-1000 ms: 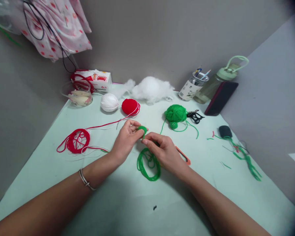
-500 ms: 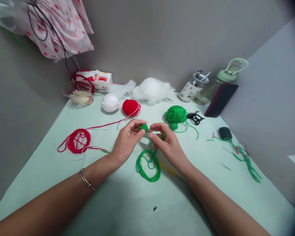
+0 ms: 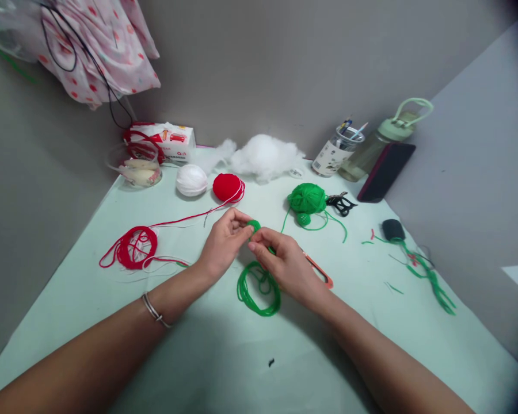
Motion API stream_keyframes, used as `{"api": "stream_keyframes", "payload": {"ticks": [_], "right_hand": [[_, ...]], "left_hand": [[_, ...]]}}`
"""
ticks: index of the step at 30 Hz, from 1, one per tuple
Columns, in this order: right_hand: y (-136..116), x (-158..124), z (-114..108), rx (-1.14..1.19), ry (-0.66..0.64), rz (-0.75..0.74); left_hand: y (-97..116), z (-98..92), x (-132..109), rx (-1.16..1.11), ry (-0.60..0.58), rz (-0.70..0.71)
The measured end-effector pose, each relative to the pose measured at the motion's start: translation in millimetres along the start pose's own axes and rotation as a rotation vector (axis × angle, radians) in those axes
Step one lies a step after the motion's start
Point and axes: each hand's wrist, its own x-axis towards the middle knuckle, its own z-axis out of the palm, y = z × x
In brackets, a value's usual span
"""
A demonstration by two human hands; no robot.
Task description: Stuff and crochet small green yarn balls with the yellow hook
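Note:
My left hand pinches a small green yarn piece between thumb and fingers above the pale green table. My right hand meets it from the right, fingers closed on the green strand that runs down to a loose green yarn coil lying just below both hands. An orange-handled tool shows from under my right hand. A metal bracelet circles my left wrist.
A green yarn ball with a small green crocheted ball and black scissors lie behind. Red yarn ball, white yarn ball, red yarn tangle, white stuffing, pen jar, green bottle, phone.
My right hand rose toward the small green piece half a second ago, then came back down and left; the hands now pinch together again. The orange-handled tool shows again.

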Motion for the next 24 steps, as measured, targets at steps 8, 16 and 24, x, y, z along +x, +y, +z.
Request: {"api": "stream_keyframes", "payload": {"ticks": [8,16,24], "right_hand": [[-11.3,-3.1,-65.2,-0.179,0.153,-0.057],[3.1,-51.6,-48.7,-0.920,-0.305,-0.040],[-6.2,-53.9,-43.5,-1.303,-0.194,-0.030]], "left_hand": [[15.6,-19.2,11.2,-0.177,0.150,0.028],[19.0,-9.3,2.7,-0.164,0.039,0.023],[14.2,-16.0,-15.3,-0.096,-0.059,-0.056]]}}
